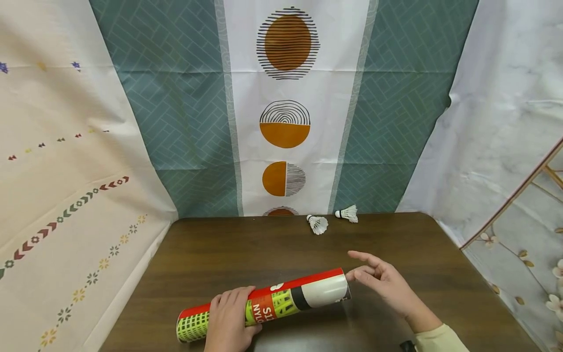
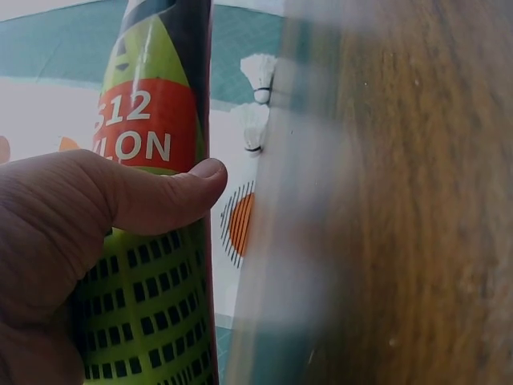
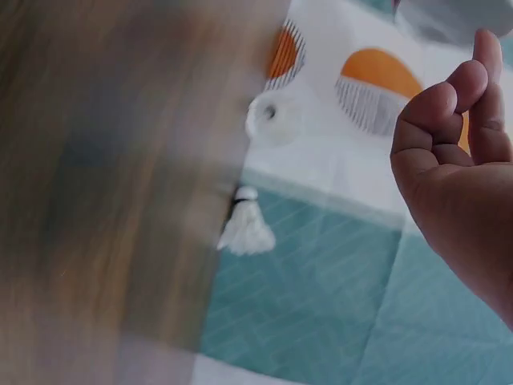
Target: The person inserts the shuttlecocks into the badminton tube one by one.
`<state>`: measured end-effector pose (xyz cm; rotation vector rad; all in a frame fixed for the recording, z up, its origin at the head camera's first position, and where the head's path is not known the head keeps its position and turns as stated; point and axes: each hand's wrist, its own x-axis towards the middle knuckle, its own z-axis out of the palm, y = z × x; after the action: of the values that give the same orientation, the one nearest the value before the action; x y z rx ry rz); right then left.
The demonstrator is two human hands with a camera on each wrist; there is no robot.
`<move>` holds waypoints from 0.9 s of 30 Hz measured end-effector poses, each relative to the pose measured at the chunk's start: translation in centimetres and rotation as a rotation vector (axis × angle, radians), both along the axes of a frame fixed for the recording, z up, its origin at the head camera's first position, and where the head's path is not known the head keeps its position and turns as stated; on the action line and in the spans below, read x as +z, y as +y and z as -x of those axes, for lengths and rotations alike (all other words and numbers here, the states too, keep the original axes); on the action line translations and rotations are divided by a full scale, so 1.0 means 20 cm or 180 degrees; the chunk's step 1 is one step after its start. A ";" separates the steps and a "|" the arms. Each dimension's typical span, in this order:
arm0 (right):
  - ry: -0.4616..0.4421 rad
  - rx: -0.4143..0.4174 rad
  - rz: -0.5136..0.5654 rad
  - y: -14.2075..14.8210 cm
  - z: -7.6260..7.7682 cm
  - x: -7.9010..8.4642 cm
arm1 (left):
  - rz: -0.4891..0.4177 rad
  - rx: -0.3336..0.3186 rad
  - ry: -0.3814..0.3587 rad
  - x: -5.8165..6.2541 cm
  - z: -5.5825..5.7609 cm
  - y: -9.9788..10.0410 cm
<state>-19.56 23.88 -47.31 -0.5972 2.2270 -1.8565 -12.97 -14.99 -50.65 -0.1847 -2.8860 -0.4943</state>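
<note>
A shuttlecock tube [image 1: 314,292], red, white and yellow-green with a printed label, lies slantwise across the view, its white end towards the right. My left hand [image 1: 230,318] grips it near its lower left part. In the left wrist view the thumb [image 2: 164,196] presses across the tube [image 2: 152,120] just below the lettering. Close by the white end is my right hand [image 1: 387,283], with loosely bent fingers and nothing held. The right wrist view shows a fingertip near the pale tube end [image 3: 449,20]; whether they touch, I cannot tell.
Two white shuttlecocks, one nearer [image 1: 317,224] and one further right [image 1: 347,214], lie at the back of the brown wooden table [image 1: 211,259]. Behind the table hangs a green and white patterned cloth [image 1: 189,122]. Pale cloths flank both sides.
</note>
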 end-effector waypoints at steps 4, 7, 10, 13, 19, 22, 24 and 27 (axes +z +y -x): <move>-0.0096 -0.0278 -0.0130 0.05 0.04 -0.04 | 0.0014 -0.0013 0.0030 0.00 0.00 0.00; -0.0195 -0.0380 -0.0198 0.08 0.07 -0.07 | 0.0019 -0.0007 0.0023 0.00 0.00 0.00; -0.0346 -0.0451 -0.0212 0.11 0.12 -0.10 | 0.0009 0.0008 0.0003 0.00 0.00 0.00; -0.0498 -0.0554 -0.0251 0.14 0.18 -0.13 | -0.0007 0.0012 -0.0013 0.00 0.00 0.00; -0.0626 -0.0808 -0.0549 0.21 0.35 -0.19 | -0.0046 0.0001 -0.0033 0.00 0.00 0.00; -0.0624 -0.0883 -0.0740 0.23 0.44 -0.20 | -0.0057 0.0001 -0.0076 0.00 0.00 0.00; -0.0639 -0.0954 -0.0816 0.23 0.50 -0.20 | -0.0055 -0.0004 -0.0107 0.01 0.00 0.01; -0.0548 -0.0984 -0.0956 0.21 0.59 -0.18 | -0.0048 -0.0030 -0.0123 0.00 0.00 0.01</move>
<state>-31.32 28.16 -51.00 -0.0418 2.5187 -1.5713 -13.04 -14.84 -50.57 -0.1885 -2.9194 -0.5269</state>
